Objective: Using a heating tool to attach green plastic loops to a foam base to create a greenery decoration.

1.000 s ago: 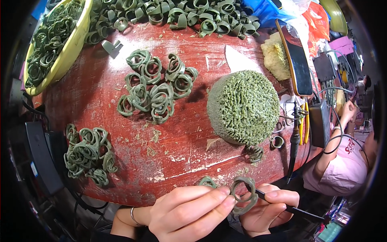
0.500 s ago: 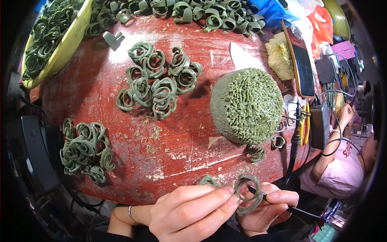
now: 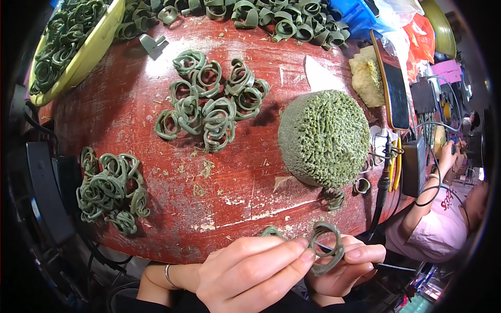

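**Green wax ring held between both hands**

The left hand [image 3: 250,276] pinched a green wax ring [image 3: 326,254] with its fingertips. The right hand [image 3: 342,268] was closed around a thin dark tool [image 3: 389,267], whose tip touched the ring. Beyond the fingers, on the red table [image 3: 235,182], stood a green spiky dome [image 3: 324,136] and lay heaps of similar rings [image 3: 211,99].

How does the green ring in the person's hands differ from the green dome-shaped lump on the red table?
The green wax-like ring is a thin open loop; the green dome-shaped lump is a solid, bristly mound. The ring is far smaller. The ring is held up between the left hand and right hand; the lump rests on the worn red table. Both are a similar dull green.
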`<act>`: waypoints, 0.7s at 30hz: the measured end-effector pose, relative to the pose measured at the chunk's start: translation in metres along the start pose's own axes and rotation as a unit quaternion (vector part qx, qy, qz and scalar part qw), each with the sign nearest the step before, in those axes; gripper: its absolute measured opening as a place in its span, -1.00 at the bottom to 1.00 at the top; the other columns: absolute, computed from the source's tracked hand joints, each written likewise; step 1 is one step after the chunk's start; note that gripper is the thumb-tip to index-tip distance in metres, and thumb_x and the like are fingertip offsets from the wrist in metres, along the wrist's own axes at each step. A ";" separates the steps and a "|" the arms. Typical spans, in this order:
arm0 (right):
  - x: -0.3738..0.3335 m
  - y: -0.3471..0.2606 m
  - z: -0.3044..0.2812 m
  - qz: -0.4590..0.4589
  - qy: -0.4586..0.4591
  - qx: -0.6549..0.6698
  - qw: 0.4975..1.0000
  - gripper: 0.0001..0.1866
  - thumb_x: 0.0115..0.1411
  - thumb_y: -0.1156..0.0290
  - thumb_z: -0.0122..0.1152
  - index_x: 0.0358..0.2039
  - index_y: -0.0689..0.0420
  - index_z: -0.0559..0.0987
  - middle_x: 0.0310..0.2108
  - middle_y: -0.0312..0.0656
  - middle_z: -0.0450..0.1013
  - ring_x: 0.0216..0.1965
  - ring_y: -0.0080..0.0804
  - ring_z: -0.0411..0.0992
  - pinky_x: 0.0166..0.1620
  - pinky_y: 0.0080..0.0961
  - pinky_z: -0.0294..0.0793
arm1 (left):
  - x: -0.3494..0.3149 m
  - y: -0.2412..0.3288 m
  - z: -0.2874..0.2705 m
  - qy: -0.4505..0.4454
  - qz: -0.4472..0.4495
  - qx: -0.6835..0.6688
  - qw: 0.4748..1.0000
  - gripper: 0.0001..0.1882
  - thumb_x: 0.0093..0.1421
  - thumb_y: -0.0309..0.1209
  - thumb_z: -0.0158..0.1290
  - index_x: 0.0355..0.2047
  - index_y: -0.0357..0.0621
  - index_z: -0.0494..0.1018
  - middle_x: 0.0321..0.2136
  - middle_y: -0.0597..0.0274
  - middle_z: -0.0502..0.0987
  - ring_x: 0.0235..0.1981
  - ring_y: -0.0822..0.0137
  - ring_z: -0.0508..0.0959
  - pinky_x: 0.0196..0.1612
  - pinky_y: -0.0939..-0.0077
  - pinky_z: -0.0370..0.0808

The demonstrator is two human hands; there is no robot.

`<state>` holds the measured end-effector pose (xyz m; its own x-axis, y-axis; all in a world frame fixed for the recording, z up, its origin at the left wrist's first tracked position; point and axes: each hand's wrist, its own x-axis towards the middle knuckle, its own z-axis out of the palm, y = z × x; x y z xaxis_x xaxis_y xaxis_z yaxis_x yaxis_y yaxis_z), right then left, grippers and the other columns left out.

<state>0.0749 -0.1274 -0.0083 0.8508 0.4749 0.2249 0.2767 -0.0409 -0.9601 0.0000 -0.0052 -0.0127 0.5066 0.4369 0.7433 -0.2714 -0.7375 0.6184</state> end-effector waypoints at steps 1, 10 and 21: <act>0.001 0.000 -0.001 0.000 -0.001 0.001 1.000 -0.63 0.22 0.03 -0.32 -0.46 0.09 0.05 -0.73 -0.24 0.20 -0.72 -0.62 0.18 -0.62 -0.67 0.22 | 0.000 0.003 0.005 0.036 -0.020 -0.003 0.999 -0.70 -0.30 -0.73 0.14 -0.43 -0.41 0.46 -0.46 0.06 0.46 -0.53 0.23 0.48 -0.49 0.54 0.45; 0.015 -0.002 0.005 0.030 -0.027 0.228 0.973 -0.70 0.27 0.17 -0.39 -0.47 0.12 0.16 -0.87 -0.33 0.07 -0.88 -0.57 0.01 -0.73 -0.66 0.12 | 0.003 0.011 -0.010 -0.096 -0.169 -0.004 0.981 -0.68 -0.20 -0.64 0.18 -0.37 -0.23 0.42 -0.44 0.16 0.45 -0.53 0.32 0.50 -0.52 0.63 0.44; 0.025 0.000 0.003 -0.036 0.043 0.141 0.988 -0.71 0.28 0.24 -0.41 -0.50 0.13 0.17 -0.92 -0.37 -0.02 -0.91 -0.65 -0.14 -0.72 -0.72 -0.08 | 0.010 0.014 -0.009 -0.052 -0.280 -0.088 0.955 -0.68 -0.23 -0.67 0.18 -0.37 -0.33 0.42 -0.50 0.06 0.46 -0.57 0.41 0.50 -0.59 0.68 0.41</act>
<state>0.0951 -0.1129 -0.0030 0.8711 0.3915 0.2965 0.2133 0.2423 -0.9465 -0.0057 -0.0063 0.0056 0.6887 0.6766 0.2605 -0.0633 -0.3019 0.9512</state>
